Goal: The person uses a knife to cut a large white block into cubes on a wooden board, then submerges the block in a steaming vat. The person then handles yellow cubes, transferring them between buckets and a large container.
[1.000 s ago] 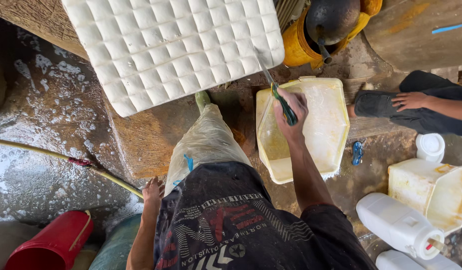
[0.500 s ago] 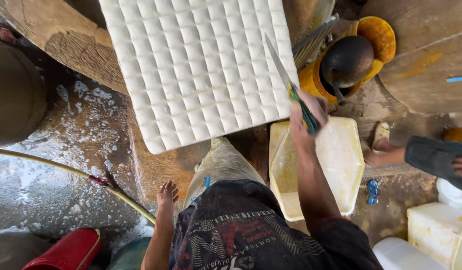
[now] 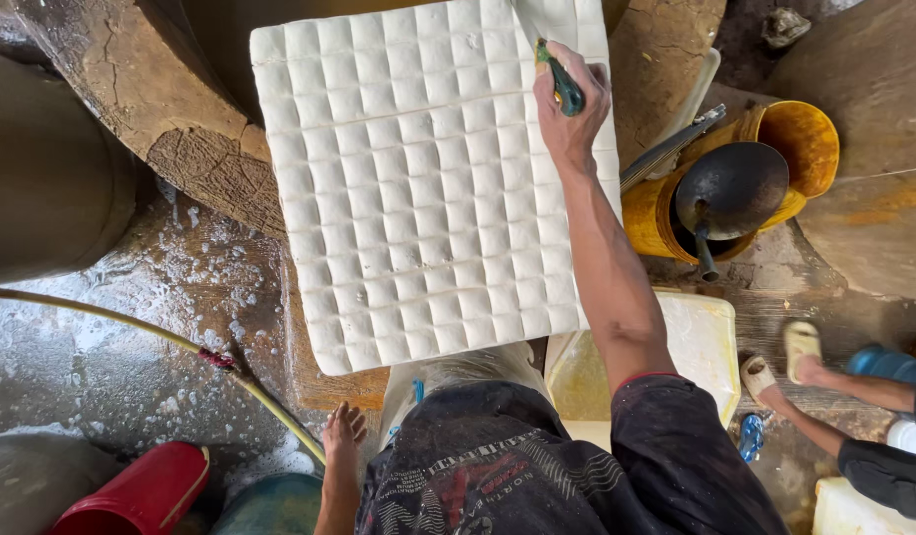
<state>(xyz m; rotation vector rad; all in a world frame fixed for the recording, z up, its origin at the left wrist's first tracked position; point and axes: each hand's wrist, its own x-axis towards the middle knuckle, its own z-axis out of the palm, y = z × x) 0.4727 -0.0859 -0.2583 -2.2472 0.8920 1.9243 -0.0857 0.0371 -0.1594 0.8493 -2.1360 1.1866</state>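
right hand [image 3: 569,104] clamped on green-handled knife [image 3: 561,81], now moved from yellowish tub [image 3: 711,342] onto white gridded slab's [image 3: 418,188] far right edge | left hand [image 3: 344,431] hangs open, low beside the leg | cutting looks underway

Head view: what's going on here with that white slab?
A person leans over a big white slab scored into a grid of small squares. The right hand grips a green-handled knife at the slab's far right corner. The left hand hangs free below the slab's near edge. A yellow bucket with a dark ladle stands to the right, and another person's feet show nearby.
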